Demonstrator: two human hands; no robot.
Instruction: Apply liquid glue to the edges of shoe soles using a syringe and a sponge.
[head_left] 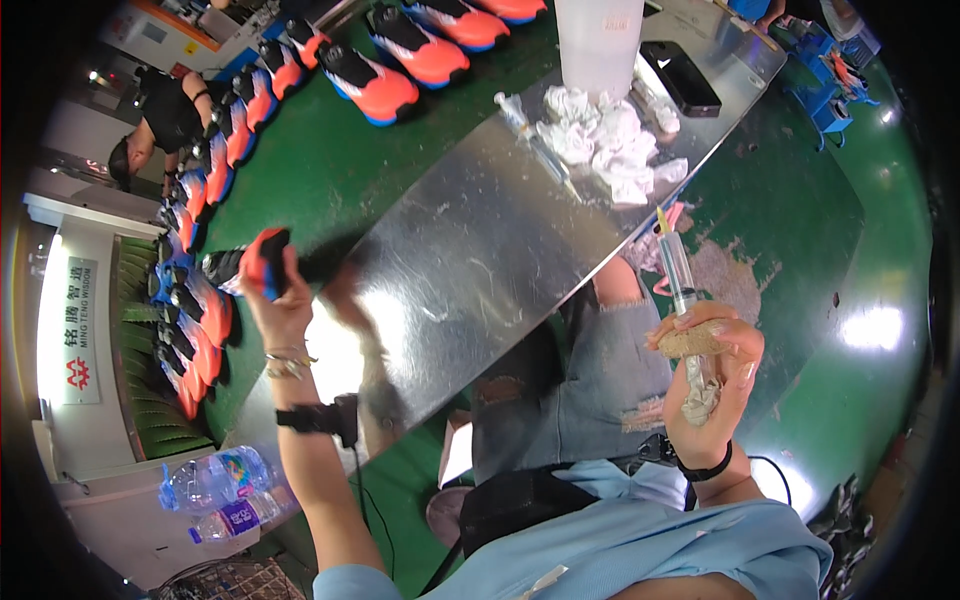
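My left hand (278,318) is closed around an orange and dark blue shoe (266,262), lifted near the left end of the metal worktop (470,270). At the right, over my knee, my right hand (738,365) grips a clear syringe (676,270) with a yellow tip pointing up and away. A tan, rough-looking pad (690,340) and a crumpled white scrap of tissue (700,400) are in the same hand. Another syringe (540,150) lies on the worktop beside a heap of crumpled white tissues (610,140).
A curved row of orange and blue shoes (235,130) runs along the green surface, with more shoes (365,85) at the back. A white translucent container (598,45) and a black phone (682,80) stand and lie behind the tissues. Plastic bottles (215,480) lie at lower left. Another person (175,110) bends at far left.
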